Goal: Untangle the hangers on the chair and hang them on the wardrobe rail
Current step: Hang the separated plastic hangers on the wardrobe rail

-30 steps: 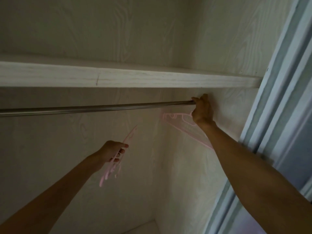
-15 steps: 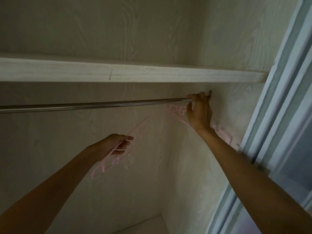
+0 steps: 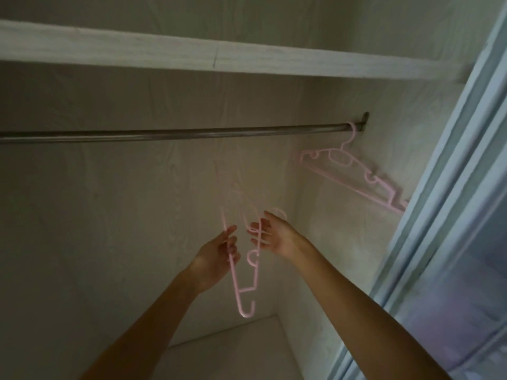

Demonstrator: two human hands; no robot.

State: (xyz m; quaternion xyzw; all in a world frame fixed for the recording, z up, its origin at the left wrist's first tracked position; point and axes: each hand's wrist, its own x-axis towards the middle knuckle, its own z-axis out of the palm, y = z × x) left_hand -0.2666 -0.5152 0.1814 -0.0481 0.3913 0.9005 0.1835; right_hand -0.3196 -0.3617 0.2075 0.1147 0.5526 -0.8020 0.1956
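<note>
One hanger hung, others held

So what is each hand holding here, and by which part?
The left hand grips a pink hanger by its long bottom bar. The right hand reaches toward the same hanger; whether it holds anything cannot be told.

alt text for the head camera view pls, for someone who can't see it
Inside a dim wardrobe, the left hand grips a pink hanger while the right hand reaches for it with fingers spread. Another pink hanger hangs at the right end of the metal rail, below a shelf.
</note>
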